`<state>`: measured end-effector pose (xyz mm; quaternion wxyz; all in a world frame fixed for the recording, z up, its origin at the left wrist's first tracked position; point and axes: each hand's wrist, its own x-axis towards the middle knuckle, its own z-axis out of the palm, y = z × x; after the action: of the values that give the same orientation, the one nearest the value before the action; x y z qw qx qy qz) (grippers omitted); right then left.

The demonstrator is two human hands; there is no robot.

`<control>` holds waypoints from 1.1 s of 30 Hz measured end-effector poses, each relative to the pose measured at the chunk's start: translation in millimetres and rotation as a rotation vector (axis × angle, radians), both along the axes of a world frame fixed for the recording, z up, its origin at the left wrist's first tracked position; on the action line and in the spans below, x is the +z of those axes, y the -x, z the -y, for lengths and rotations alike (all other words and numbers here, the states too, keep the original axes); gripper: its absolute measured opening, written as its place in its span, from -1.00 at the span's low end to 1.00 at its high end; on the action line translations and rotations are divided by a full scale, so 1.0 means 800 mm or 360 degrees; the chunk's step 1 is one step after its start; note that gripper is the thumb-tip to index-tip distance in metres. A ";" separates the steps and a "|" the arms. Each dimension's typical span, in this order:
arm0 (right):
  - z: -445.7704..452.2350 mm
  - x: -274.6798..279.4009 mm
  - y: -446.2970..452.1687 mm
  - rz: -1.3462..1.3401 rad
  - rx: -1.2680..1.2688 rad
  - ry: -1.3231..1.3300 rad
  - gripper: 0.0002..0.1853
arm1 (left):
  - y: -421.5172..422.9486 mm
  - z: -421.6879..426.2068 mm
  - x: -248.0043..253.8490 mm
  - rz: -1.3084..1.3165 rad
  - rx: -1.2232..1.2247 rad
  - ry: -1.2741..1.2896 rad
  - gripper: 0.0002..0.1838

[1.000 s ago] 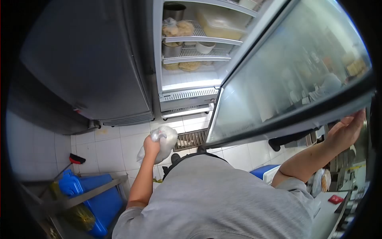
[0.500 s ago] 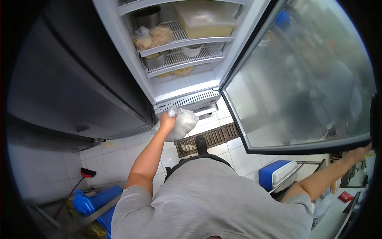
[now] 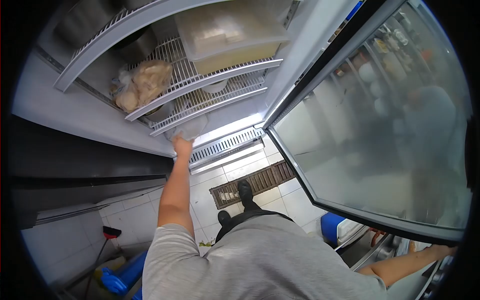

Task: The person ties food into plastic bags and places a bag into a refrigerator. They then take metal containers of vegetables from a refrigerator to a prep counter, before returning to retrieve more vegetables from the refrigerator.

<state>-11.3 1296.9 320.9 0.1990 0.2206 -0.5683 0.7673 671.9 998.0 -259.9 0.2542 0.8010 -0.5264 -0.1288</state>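
Observation:
My left hand [image 3: 183, 145] is closed on a whitish translucent plastic bag [image 3: 192, 128]. The bag is at the bottom of the open fridge [image 3: 240, 120], under the lowest wire shelf, and partly hidden by that shelf's front edge. What the bag contains is not clear. On the far right my right hand [image 3: 442, 251] is at the outer edge of the glass fridge door [image 3: 370, 150], fingers mostly hidden behind the frame. The door stands wide open and its glass is fogged.
Shelves hold a lidded plastic tub [image 3: 230, 37], bagged pale food [image 3: 145, 82], a metal pot [image 3: 135, 45] and a white bowl [image 3: 216, 86]. A floor grate [image 3: 260, 182] lies by my feet. A blue cooler [image 3: 335, 230] is under the door; a broom [image 3: 111, 232] stands left.
My left hand has carried the bag from in front of the fridge to its lowest level. My body has come closer to the shelves. My right hand stays at the door edge.

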 end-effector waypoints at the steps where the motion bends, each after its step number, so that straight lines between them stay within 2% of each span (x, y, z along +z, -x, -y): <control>1: 0.002 -0.004 -0.001 0.0005 -0.0010 -0.0002 -0.32 | 0.008 -0.007 -0.020 -0.0003 0.0023 -0.0102 -0.39; 4: -0.001 -0.004 0.002 0.0035 -0.0049 -0.0013 -0.33 | 0.057 -0.063 -0.051 -0.0087 -0.0137 -0.0458 -0.27; 9: -0.015 -0.013 -0.006 0.0054 -0.0063 0.0031 -0.34 | 0.084 -0.160 -0.068 -0.0522 -0.0022 -0.1039 -0.31; 13: -0.032 -0.020 -0.024 0.0045 -0.0063 0.0099 -0.34 | 0.044 -0.204 -0.079 -0.0526 -0.0081 -0.1106 -0.35; 15: -0.044 -0.019 -0.036 0.0040 -0.0064 0.0134 -0.35 | 0.016 -0.219 -0.044 -0.0480 -0.0230 -0.1133 -0.37; 16: -0.053 -0.018 -0.046 0.0040 -0.0066 0.0158 -0.35 | 0.005 -0.230 -0.019 -0.0515 -0.0155 -0.1129 -0.39; 20: -0.084 -0.018 -0.111 0.0040 -0.0130 0.0238 -0.36 | -0.061 -0.291 -0.005 -0.0506 -0.0112 -0.1045 -0.44; 22: -0.097 -0.022 -0.170 0.0084 -0.0241 0.0255 -0.36 | -0.097 -0.335 -0.006 -0.0532 -0.0180 -0.1031 -0.46; 25: -0.128 -0.029 -0.258 0.0099 -0.0302 0.0151 -0.36 | -0.149 -0.411 -0.052 -0.0509 -0.0193 -0.1218 -0.47; 27: -0.168 -0.047 -0.260 -0.0244 0.0217 0.0015 -0.36 | -0.170 -0.471 -0.052 -0.0352 -0.0260 -0.1281 -0.48; 28: -0.194 -0.059 -0.224 -0.0380 0.0926 0.0159 -0.36 | -0.183 -0.504 -0.066 -0.0263 -0.0325 -0.1297 -0.54; 30: -0.196 -0.064 -0.241 -0.0540 0.1944 0.0308 -0.35 | -0.208 -0.560 -0.096 -0.0132 -0.0519 -0.1445 -0.64; 31: -0.181 -0.060 -0.283 -0.0569 0.2253 0.0305 -0.35 | -0.219 -0.587 -0.105 -0.0191 -0.0533 -0.1477 -0.66; 32: -0.163 -0.069 -0.303 -0.0672 0.2244 0.0395 -0.31 | -0.228 -0.614 -0.113 -0.0250 -0.0545 -0.1510 -0.68; 33: -0.139 -0.075 -0.334 -0.0736 0.2444 0.0486 -0.29 | -0.236 -0.646 -0.122 -0.0410 -0.0435 -0.1436 -0.70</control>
<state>256.3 1408.5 261.1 -0.2421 0.6718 -0.0926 0.6939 860.4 1514.6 -357.7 -0.0744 0.7325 -0.4827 -0.4742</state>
